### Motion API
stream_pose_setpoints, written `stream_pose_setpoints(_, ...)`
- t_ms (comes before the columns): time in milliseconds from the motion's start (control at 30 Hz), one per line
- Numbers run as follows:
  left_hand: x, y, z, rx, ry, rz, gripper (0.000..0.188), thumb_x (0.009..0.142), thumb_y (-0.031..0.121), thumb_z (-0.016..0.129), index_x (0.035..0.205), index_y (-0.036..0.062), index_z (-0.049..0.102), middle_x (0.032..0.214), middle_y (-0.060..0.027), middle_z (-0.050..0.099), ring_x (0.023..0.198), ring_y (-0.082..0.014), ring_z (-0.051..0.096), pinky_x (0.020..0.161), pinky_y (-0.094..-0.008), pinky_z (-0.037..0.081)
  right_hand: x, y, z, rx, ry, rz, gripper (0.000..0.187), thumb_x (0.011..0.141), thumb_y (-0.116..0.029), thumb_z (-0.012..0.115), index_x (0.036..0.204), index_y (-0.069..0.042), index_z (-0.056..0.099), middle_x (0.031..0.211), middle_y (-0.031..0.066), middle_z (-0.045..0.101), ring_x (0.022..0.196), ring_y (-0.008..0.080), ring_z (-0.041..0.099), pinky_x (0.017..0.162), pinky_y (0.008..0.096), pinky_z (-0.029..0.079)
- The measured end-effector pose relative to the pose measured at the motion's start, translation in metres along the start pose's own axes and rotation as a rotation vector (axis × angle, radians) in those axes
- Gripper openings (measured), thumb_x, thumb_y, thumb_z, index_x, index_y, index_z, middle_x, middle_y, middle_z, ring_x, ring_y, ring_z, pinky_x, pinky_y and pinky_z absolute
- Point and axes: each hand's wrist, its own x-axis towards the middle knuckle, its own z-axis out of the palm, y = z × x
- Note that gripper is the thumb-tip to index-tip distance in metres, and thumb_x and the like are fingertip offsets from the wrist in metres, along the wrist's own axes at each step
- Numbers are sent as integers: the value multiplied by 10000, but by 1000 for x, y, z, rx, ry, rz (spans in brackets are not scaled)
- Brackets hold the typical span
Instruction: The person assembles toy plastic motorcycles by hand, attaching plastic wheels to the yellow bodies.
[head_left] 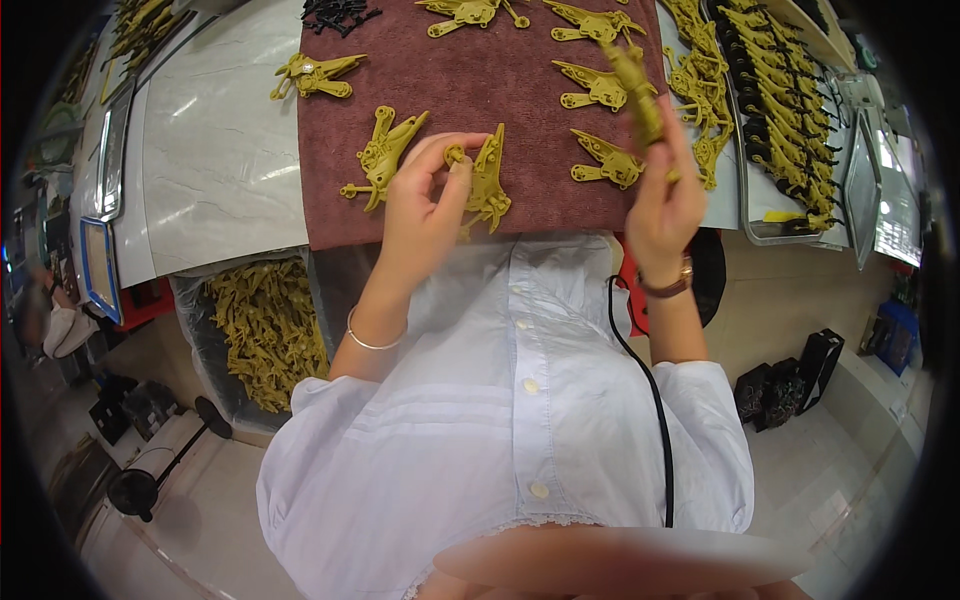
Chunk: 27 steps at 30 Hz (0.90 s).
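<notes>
My left hand (422,210) pinches a small round yellow-green plastic part (455,155) between thumb and finger. Close beside it, a pointed yellow-green plastic piece (488,185) lies at the fingers; whether they also grip it I cannot tell. Another such piece (378,160), with a link arm, rests just left of that hand. My right hand (666,205) is closed round a long yellow-green plastic part (635,95), smeared by motion and raised over the right of the cloth. Nearest to it on the cloth is a winged yellow-green piece (605,160).
A maroon cloth (450,90) covers the middle of the table and carries several similar pieces. Small black parts (338,14) lie at its far left. On the right stands a metal tray (790,235) with rows of yellow-green and black pieces. A lined bin of yellow-green parts (265,330) sits below left.
</notes>
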Motion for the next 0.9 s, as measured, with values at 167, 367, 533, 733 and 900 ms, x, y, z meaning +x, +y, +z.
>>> stream_pose_setpoints(167,16,14,-10,-66,0,-34,160,952,14,535,1098,-32,585,1055,-59,621,981,-94,589,816,-238,504,97,76,-51,-448,121,-291,340,1007,-188,482,1322,-91,566,1159,140,656,966,220,650,810,323,507)
stream_pose_setpoints(367,61,3,-2,-71,146,65,134,907,37,619,1017,-25,577,975,-78,639,885,-143,660,765,-285,570,144,166,-51,-876,-189,-123,401,970,-248,462,1363,-205,528,1256,158,562,1123,370,529,940,456,449)
stream_pose_setpoints(533,64,2,-1,625,262,243,175,810,75,692,934,-23,618,829,-126,668,782,-190,687,700,-314,557,138,177,-47,-856,-214,-79,479,933,-343,437,1389,-212,500,1333,198,498,1224,406,447,1010,500,387)
stream_pose_setpoints(733,52,2,-13,1009,235,444,246,768,138,703,960,5,627,919,-136,639,866,-323,616,728,-453,485,120,98,-44,-633,-75,-277,466,954,-346,531,1369,-133,518,1335,199,501,1239,364,457,1037,468,358)
stream_pose_setpoints(900,32,17,-28,1251,357,460,385,744,232,765,1066,60,642,1057,-104,630,923,-310,608,830,-434,473,79,27,-24,-527,-80,-408,339,911,-159,624,1238,-73,616,1214,160,595,1045,313,598,885,368,475)
